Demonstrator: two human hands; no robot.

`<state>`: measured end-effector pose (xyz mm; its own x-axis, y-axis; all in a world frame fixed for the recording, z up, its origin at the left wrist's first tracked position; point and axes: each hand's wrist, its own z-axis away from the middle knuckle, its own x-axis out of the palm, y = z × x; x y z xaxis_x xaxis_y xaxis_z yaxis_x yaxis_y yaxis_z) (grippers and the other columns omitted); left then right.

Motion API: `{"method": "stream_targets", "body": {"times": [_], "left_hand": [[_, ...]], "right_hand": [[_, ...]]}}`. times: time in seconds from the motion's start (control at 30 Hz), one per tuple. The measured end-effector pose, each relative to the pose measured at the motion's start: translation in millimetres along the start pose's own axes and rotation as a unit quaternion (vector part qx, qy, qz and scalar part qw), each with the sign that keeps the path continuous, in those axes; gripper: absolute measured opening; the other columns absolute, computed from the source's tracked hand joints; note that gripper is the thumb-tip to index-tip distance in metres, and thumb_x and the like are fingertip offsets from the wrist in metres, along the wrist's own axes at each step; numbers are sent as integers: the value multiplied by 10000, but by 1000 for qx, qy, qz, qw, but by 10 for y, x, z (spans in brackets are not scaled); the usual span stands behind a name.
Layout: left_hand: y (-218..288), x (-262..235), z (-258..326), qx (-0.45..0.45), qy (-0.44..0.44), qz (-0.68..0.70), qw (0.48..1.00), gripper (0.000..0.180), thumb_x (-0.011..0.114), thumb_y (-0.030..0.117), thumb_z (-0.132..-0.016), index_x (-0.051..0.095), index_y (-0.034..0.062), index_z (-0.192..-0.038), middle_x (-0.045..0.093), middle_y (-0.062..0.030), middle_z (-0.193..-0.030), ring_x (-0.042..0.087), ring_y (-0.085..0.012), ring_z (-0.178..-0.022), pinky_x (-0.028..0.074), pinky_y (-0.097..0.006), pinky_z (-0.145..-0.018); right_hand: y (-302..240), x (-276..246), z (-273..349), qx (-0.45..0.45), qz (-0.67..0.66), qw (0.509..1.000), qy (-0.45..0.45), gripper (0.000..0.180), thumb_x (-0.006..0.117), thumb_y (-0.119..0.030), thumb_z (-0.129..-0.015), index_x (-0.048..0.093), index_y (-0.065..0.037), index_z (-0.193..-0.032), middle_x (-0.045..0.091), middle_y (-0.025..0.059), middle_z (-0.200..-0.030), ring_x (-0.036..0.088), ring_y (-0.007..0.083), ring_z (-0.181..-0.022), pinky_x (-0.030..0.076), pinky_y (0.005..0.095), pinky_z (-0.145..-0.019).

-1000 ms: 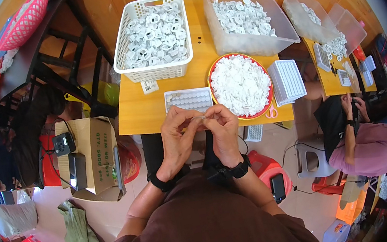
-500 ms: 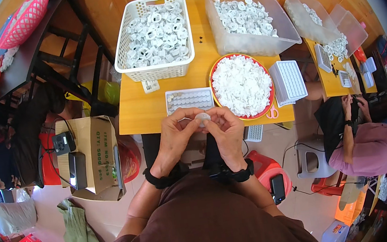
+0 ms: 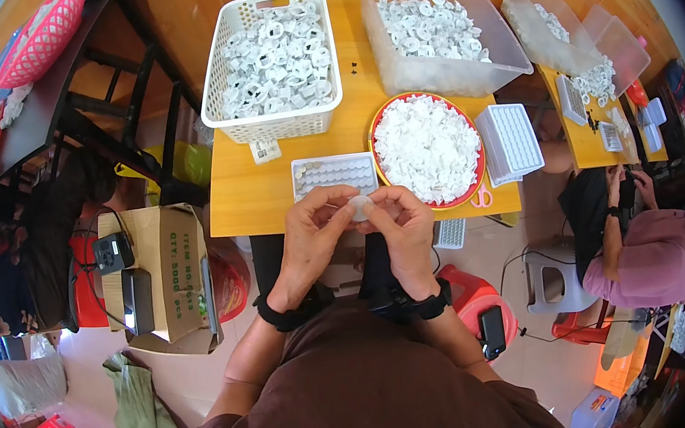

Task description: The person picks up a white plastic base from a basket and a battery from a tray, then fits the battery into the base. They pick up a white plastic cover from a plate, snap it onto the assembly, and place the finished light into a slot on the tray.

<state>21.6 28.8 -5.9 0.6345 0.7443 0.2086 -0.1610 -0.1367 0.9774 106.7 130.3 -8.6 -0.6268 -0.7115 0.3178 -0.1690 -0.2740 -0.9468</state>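
Currently, left to right:
box: brown cardboard box (image 3: 165, 270) on the floor, left of the table, a black device (image 3: 112, 252) at its left edge
basket: white basket (image 3: 268, 60) at the far left of the yellow table (image 3: 248, 194), full of small white parts
tray: white grid tray (image 3: 334, 175) near the table's near edge, just beyond the hands
left hand (image 3: 311, 236): fingers curled, tips pinching the left side of the disc
disc: small round white disc (image 3: 360, 207), held between both hands over the table's near edge, above the lap
right hand (image 3: 404, 227): fingers bent, tips on the right side of the disc; both hands together, touching around it
bowl: red bowl (image 3: 429, 147) heaped with white parts, just right of the tray
bin: clear bin (image 3: 435, 30) of white rings, far side, behind the bowl
second tray: white tray (image 3: 509, 141) right of the bowl
other person: pink sleeve (image 3: 658, 250) at a second table, far right
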Motion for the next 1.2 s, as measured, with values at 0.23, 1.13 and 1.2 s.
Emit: {"method": "stream_targets", "body": {"times": [0.23, 1.13, 1.2], "left_hand": [[253, 16, 31, 93, -70, -187, 975, 274, 570, -54, -772, 589, -1, -1040, 589, -109, -845, 629, -189, -776, 529, -273, -704], [120, -52, -77, 279, -158, -511, 798, 283, 610, 44, -680, 513, -20, -938, 529, -145, -765, 566, -333, -632, 476, -385, -518], [105, -59, -109, 289, -149, -505, 800, 287, 613, 32, -679, 523, -16, -947, 537, -148, -781, 565, -335, -639, 479, -382, -526]], "right_hand": [[-180, -34, 14, 38, 28, 999, -4, 118, 608, -16, -816, 603, 30, -925, 610, 38, -794, 583, 65, -654, 496, 189, -579], [-38, -89, 31, -39, 184, 982, 30, 127, 643, 3, -762, 641, 11, -889, 535, 21, -698, 459, 48, -565, 370, 196, -511], [-46, -80, 29, -43, 184, 981, 37, 129, 643, 6, -762, 638, 11, -890, 539, 22, -706, 468, 46, -573, 372, 190, -514]]}}
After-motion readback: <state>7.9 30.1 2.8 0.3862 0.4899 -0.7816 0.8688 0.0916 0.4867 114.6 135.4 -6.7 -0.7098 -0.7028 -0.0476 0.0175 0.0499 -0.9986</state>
